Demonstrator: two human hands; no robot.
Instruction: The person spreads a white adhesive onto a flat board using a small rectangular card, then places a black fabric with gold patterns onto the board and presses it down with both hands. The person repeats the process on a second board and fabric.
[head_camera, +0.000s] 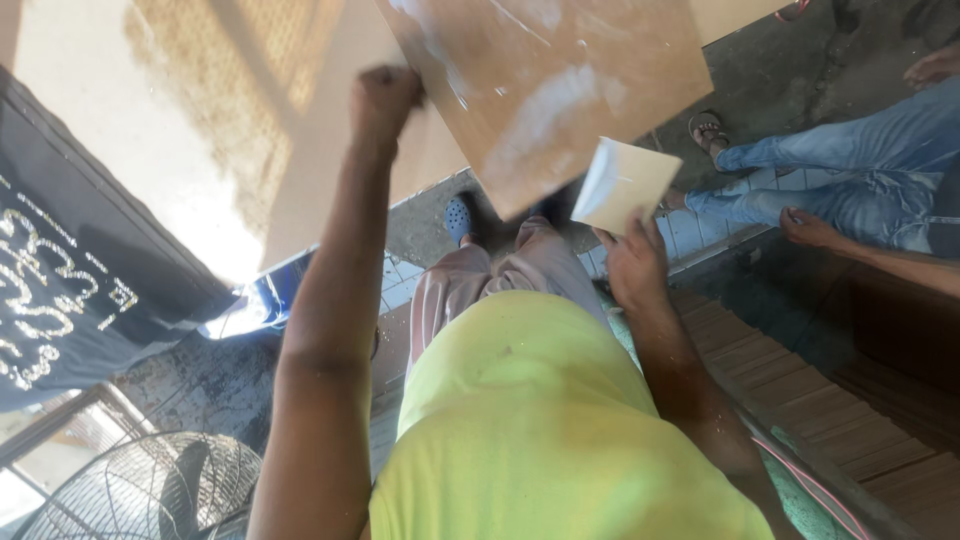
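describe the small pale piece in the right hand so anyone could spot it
Start at the big brown board streaked with white, gripped by the left hand. Just below its lower right edge, the right hand holds a small square sheet. It alone is pale cream and hand-sized.

1. Floor (800, 70), upper right: dark rough concrete w/ strip of pale tiles (700, 232).
2. Lower right: stacked brown wood slats (800, 390).
3. Lower left: wire-guard fan (150, 495).
4. Left: dark banner (70, 260) w/ white lettering.
5. Upper left: strong sunlight, washed out.
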